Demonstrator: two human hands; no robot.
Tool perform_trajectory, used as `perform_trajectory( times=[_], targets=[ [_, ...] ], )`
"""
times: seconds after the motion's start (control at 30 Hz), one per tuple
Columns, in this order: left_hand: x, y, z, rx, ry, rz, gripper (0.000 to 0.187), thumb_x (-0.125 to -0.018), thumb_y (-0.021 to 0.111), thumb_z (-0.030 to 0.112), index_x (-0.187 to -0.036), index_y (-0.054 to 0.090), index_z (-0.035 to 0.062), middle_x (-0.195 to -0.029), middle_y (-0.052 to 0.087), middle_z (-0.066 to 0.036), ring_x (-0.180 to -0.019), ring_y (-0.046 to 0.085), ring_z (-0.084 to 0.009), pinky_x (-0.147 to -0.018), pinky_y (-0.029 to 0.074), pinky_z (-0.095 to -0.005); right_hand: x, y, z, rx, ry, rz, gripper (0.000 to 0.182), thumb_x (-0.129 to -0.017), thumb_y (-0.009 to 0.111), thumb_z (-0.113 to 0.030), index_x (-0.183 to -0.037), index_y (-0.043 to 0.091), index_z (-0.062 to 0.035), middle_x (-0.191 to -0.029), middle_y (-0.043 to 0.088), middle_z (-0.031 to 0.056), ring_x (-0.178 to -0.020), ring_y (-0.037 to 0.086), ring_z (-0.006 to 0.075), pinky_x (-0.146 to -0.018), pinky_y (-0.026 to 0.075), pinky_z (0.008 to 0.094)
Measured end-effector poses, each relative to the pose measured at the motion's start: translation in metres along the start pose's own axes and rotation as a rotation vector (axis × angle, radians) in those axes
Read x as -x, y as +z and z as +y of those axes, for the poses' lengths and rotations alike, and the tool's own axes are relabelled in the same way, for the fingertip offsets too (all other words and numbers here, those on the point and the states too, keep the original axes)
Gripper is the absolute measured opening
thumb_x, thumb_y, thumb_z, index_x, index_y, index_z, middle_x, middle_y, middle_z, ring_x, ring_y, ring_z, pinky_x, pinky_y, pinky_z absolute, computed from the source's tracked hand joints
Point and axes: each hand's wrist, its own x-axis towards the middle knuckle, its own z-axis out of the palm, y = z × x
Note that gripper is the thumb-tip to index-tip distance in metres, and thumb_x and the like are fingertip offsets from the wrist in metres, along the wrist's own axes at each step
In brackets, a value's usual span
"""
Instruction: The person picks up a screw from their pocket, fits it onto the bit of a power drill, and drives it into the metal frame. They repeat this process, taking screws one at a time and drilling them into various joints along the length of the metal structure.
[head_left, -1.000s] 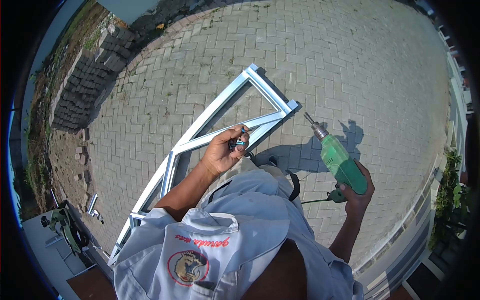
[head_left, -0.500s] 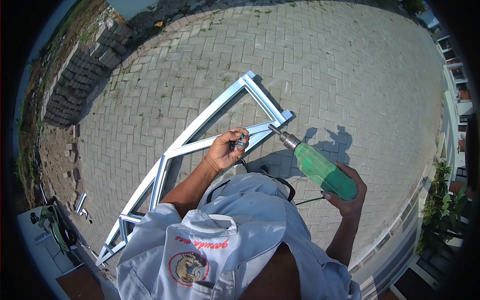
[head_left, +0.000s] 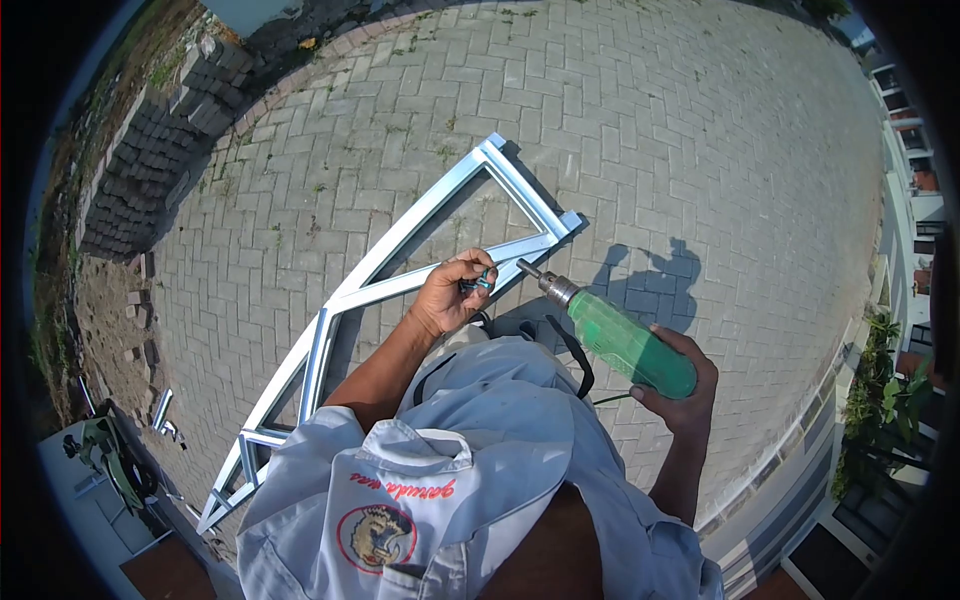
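Note:
My left hand (head_left: pixel 450 292) is closed round several small teal-headed screws (head_left: pixel 484 281), held above the metal frame. In my right hand (head_left: pixel 682 385) is a green power drill (head_left: pixel 625 342), gripped at its rear end. The drill's chuck and dark bit point up and left, close to the fingers of my left hand but apart from them. Below both lies a silver metal truss frame (head_left: pixel 400 238) on the paving, its corner at the top and its narrow end at the lower left.
Stacked paving blocks (head_left: pixel 135 185) stand at the upper left. A green machine (head_left: pixel 112 465) and short metal offcuts (head_left: pixel 163 408) are at the lower left. Plants (head_left: pixel 880 400) line the right edge. My shadow (head_left: pixel 650 285) falls on the paving (head_left: pixel 640 130).
The drill and my right hand have moved left, bringing the bit nearer my left hand. My left hand has stayed almost in place with the screws.

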Motion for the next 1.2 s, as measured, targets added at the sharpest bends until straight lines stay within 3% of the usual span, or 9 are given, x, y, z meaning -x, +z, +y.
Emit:
perform_trajectory(
  times=[0.17,0.4,0.77,1.2],
  targets=[
    [-0.002,0.01,0.001,-0.04,-0.02,0.159,0.018,-0.093,0.06,0.004,-0.109,0.065,-0.0025,-0.091,0.064,-0.01,-0.062,0.055,-0.0112,-0.046,0.036,-0.0184,0.002,0.001,0.006,0.03,0.019,-0.021,0.078,-0.064,0.094,-0.012,-0.134,0.063,0.0016,-0.124,0.071,0.0171,-0.112,0.07,0.0227,-0.096,0.055,0.0355],
    [-0.009,0.011,-0.003,-0.114,-0.043,0.048,0.016,-0.1,0.064,0.006,-0.114,0.066,-0.0005,-0.09,0.066,-0.009,-0.065,0.058,-0.0095,-0.045,0.035,-0.0185,0.007,0.003,0.014,-0.009,0.062,-0.022,0.078,-0.067,0.098,-0.022,-0.133,0.064,0.0011,-0.122,0.072,0.0159,-0.11,0.071,0.0227,-0.094,0.056,0.0356],
    [-0.014,0.017,-0.007,-0.297,-0.045,0.032,0.016,-0.103,0.065,0.015,-0.107,0.068,0.0,-0.081,0.068,-0.005,-0.057,0.056,-0.0063,-0.044,0.035,-0.0176,0.007,0.001,0.022,-0.017,0.072,-0.044,0.078,-0.066,0.098,-0.02,-0.133,0.064,0.0009,-0.122,0.072,0.0165,-0.11,0.071,0.0225,-0.095,0.056,0.0357],
    [-0.012,0.019,-0.014,-0.452,-0.112,0.174,0.015,-0.101,0.069,0.018,-0.095,0.068,0.0044,-0.077,0.067,-0.005,-0.054,0.054,-0.007,-0.042,0.033,-0.0171,0.007,0.005,0.029,-0.037,0.093,-0.068,0.074,-0.065,0.093,-0.012,-0.133,0.065,-0.0002,-0.118,0.073,0.0146,-0.108,0.071,0.0211,-0.095,0.055,0.0347]
  ],
)
